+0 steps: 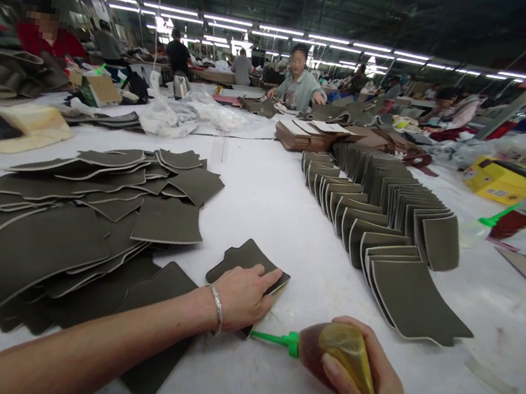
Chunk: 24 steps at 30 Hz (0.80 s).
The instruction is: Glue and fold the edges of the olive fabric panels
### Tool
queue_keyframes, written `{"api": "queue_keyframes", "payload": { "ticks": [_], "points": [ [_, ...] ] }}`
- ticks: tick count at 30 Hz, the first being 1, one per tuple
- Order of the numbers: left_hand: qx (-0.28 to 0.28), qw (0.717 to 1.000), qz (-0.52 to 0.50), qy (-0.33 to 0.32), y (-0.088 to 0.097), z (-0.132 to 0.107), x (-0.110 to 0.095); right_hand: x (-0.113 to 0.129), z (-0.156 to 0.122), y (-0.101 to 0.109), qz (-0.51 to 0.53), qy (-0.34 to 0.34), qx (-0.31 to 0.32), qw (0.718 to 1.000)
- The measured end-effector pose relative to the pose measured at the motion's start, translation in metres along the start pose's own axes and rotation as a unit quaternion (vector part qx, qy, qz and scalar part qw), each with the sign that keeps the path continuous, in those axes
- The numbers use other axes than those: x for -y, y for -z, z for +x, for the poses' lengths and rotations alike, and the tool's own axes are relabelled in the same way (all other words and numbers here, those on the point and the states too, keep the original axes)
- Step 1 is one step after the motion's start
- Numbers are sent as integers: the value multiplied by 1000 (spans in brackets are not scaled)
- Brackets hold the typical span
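My left hand (pixel 243 294) lies flat on a dark olive leather piece (pixel 244 256), its index finger stretched toward the piece's right corner. Part of that piece is hidden under the hand. In my right hand (pixel 381 384) is a squeeze bottle (pixel 339 355) of amber liquid with a green nozzle. It is tilted on its side, and the nozzle tip reaches the edge of the piece just below my left hand. Beneath my left forearm lies another leather piece (pixel 156 364).
A loose heap of olive leather pieces (pixel 43 245) covers the left side. Overlapping rows of cut pieces (pixel 419 295) stand on the right of the white table (pixel 259 190). Beyond are brown stacked pieces (pixel 295 136), a yellow box (pixel 502 183), plastic bags (pixel 171 117) and a co-worker (pixel 301 86).
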<state>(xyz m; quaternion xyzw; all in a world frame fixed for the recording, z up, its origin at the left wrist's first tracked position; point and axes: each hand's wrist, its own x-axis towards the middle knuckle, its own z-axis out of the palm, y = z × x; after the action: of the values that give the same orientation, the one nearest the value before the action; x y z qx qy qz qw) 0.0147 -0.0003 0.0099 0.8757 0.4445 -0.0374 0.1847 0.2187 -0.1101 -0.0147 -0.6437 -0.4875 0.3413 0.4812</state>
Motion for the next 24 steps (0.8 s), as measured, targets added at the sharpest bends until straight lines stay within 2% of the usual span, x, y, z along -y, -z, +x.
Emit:
{"api": "queue_keyframes", "payload": {
  "ticks": [2, 7, 12, 19, 24],
  "points": [
    [1, 1000, 1, 1, -1, 0, 0, -2, 1, 2, -4, 1, 1, 1000],
    [2, 1000, -2, 2, -2, 0, 1, -7, 3, 3, -42, 15, -50, 998],
    [7, 1000, -9, 1, 0, 1, 0, -9, 3, 2, -12, 1, 0, 1000],
    [16, 1000, -4, -2, 0, 3, 0, -25, 35, 22, -70, 48, -102, 991],
    [18, 1000, -4, 1, 1, 3, 0, -28, 32, 20, -42, 53, -35, 997]
  ]
}}
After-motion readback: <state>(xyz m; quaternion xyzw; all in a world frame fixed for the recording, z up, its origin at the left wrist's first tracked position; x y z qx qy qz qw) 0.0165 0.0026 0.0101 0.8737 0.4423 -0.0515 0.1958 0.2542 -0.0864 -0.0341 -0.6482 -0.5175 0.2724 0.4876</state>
